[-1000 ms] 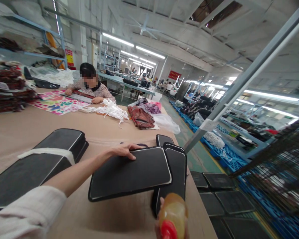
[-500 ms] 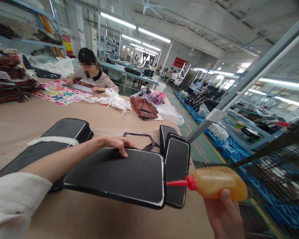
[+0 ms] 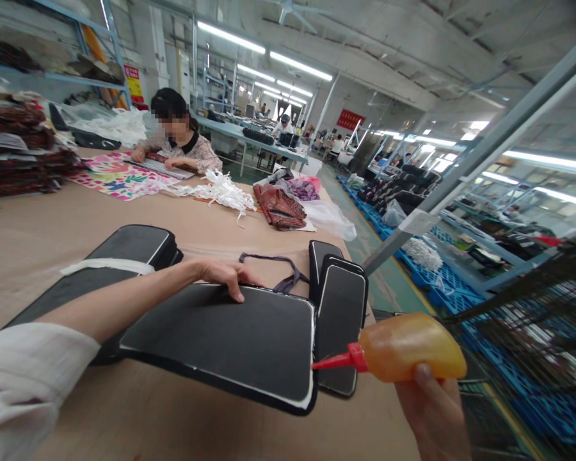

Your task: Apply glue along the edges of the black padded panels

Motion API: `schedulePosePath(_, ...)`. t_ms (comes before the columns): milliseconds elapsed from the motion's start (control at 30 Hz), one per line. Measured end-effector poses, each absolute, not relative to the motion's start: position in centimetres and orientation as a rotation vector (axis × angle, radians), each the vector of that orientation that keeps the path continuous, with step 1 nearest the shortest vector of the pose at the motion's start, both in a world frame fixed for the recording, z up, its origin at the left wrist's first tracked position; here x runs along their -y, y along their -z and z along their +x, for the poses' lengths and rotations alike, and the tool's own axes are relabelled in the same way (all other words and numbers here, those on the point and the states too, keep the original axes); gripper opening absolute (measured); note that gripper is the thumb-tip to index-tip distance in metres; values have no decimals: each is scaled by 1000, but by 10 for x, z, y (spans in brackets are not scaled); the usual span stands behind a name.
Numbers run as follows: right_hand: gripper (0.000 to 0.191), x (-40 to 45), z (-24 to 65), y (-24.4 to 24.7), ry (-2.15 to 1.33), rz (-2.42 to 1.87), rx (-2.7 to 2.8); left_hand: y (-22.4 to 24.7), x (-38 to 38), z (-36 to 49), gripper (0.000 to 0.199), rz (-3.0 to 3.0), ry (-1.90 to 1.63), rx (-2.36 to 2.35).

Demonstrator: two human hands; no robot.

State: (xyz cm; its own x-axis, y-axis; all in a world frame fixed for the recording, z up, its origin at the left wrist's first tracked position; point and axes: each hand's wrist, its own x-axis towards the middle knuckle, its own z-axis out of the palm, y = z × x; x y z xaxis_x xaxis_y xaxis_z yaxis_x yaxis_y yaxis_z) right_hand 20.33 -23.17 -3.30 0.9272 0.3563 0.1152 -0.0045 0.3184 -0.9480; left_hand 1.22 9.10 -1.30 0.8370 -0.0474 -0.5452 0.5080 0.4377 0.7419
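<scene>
My left hand (image 3: 225,276) grips the far edge of a black rounded panel (image 3: 225,342), thumb on top and fingers beneath. The panel is held tilted over the table, and a whitish line runs along its rim. In my right hand (image 3: 432,403) is a squeeze bottle (image 3: 413,346) of amber liquid with a red nozzle. Its tip is at the panel's right edge. Behind that edge lies a stack of similar black panels (image 3: 342,307). Another stack (image 3: 134,246), tied with a white strip (image 3: 108,264), lies left, partly behind my left forearm.
A dark fabric strip (image 3: 288,282) lies beyond the panel. Farther off are white strips (image 3: 221,195), brown folded material (image 3: 278,208) and a person (image 3: 177,141) working across the table (image 3: 211,237). A slanted metal post (image 3: 441,205) rises at the right, beside blue pallets (image 3: 413,262).
The bottle has moved left and slightly down, bringing its nozzle tip to the panel's right edge. The panel's near side has dipped a little, with my left hand still holding it.
</scene>
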Motion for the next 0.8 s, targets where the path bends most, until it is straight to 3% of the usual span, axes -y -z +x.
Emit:
schedulePosePath(200,55,234,201,33,-248,-1199,358,11,-89,14,62,1058,322,-514)
schedulePosePath(400,55,233,194,28,-250,-1202,388,15,-91,13,54,987,233,-612)
schedulePosePath(567,57,231,185,21,-286,-1222,386,15,-90,14,48,1219,370,-419)
schedulePosePath(800,57,236,181,22,-306,-1234,376,26,-100,14,55,1512,477,-86)
